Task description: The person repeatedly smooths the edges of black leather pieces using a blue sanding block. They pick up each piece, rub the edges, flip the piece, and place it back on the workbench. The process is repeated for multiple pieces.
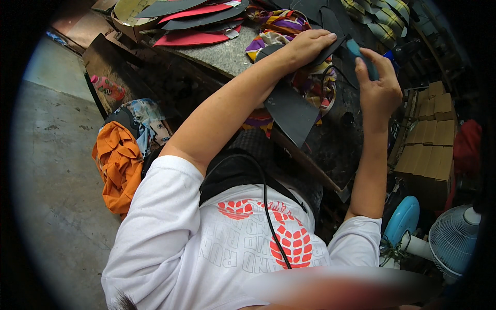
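My left hand [310,46] is closed over a black sheet piece [330,50], its fingers lying along the top. In my right hand [381,88] is a tool with a teal handle [368,64], pinched between thumb and fingers. The tool's tip points toward the black piece; its exact kind I cannot make out. Below my left wrist, a dark grey flat panel [292,111] hangs over the table's near edge. Bunched patterned cloth [279,21] in purple, yellow and white lies around and under my left hand.
Stacked black and red curved pieces [199,36] lie on a grey stone slab [219,58]. Striped strips [385,23] sit at the far right. Cardboard boxes [426,150] and a fan [454,240] stand at right. Orange cloth [119,165] and a pink bottle [108,88] are at left.
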The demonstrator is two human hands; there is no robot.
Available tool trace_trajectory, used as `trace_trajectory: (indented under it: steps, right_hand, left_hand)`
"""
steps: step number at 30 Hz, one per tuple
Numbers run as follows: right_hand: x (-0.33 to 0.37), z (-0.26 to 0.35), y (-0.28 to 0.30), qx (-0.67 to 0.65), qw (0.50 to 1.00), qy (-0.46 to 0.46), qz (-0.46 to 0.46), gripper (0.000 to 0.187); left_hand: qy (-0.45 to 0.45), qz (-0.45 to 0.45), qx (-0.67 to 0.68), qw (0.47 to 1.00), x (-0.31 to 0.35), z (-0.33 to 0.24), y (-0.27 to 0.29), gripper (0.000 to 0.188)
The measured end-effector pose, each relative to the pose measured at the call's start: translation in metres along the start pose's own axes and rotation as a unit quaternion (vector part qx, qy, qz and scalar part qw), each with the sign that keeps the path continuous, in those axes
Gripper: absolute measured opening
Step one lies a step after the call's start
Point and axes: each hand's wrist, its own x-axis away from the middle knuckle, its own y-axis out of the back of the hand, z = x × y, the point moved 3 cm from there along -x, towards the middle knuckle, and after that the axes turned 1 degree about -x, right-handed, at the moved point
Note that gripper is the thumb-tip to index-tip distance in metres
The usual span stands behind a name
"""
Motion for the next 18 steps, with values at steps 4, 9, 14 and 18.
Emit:
trace_trajectory:
  steps: [4,9,14,18]
  right_hand:
    - [0.011,0.015,0.008,-0.04,0.989,-0.068,0.126,0.017]
    - [-0.002,0.012,0.012,-0.057,0.997,0.03,-0.032,0.015]
    - [0.016,0.024,0.004,-0.04,0.994,-0.009,0.1,0.021]
    - [0.043,0.044,0.022,-0.026,0.978,0.021,0.204,0.021]
  left_hand:
    - [-0.019,-0.026,0.009,0.999,-0.002,0.004,-0.001,0.045]
    - [-0.025,-0.022,-0.013,0.999,-0.003,0.006,-0.002,0.044]
    - [-0.061,-0.039,-0.035,0.997,-0.001,0.004,0.0,0.043]
    - [-0.053,-0.053,-0.035,0.997,-0.008,0.012,-0.002,0.042]
